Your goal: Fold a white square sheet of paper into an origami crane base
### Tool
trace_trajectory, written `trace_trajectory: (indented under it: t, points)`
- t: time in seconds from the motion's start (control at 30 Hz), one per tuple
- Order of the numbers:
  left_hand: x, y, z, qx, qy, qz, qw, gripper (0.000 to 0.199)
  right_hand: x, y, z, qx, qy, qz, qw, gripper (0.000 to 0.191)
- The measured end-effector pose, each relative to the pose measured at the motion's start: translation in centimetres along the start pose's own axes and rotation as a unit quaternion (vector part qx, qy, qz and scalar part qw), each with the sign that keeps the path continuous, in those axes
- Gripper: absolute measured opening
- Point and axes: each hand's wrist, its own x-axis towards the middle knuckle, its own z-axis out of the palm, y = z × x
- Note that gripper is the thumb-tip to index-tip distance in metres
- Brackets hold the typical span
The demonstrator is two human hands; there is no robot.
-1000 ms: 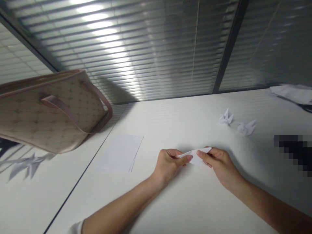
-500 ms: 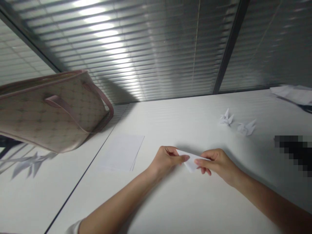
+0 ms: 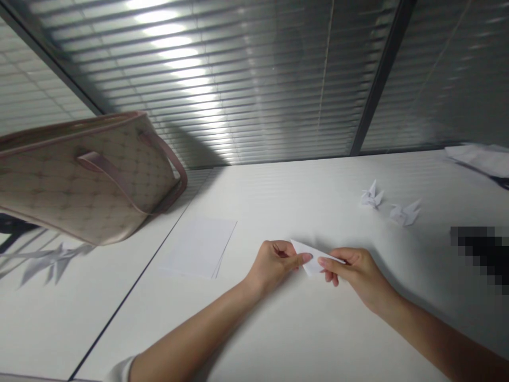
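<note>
My left hand (image 3: 271,268) and right hand (image 3: 361,273) each have a grip on the folded paper (image 3: 313,267), thumbs uppermost, over the counter (image 3: 278,334) to the right of the loose sheets (image 3: 202,246). Even, light thumb pressure should keep its thin, straight edges crisp. Farther right of those flat, smooth sheets sit two spiky paper birds (image 3: 371,197).

Is a white desk (image 3: 278,345) crossed by a dark seam (image 3: 114,314); bears 2 folded paper cranes (image 3: 372,198), flat white sheets (image 3: 202,246) and, at left, a patterned bag (image 3: 59,191).
</note>
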Motion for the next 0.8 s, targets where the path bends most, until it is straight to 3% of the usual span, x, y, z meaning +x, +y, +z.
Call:
trace_trajectory:
  t: [0.13, 0.8]
  points:
    - [-0.2, -0.4, 0.5, -0.032, -0.025, -0.001, 0.999, 0.038, 0.0, 0.1, 0.1, -0.008, 0.005, -0.004, 1.0, 0.034]
    - [-0.4, -1.0, 1.1, -0.041, -0.015, 0.015, 0.999, 0.035, 0.2, 0.8, 0.3, 0.032, 0.027, -0.001, 0.999, 0.034]
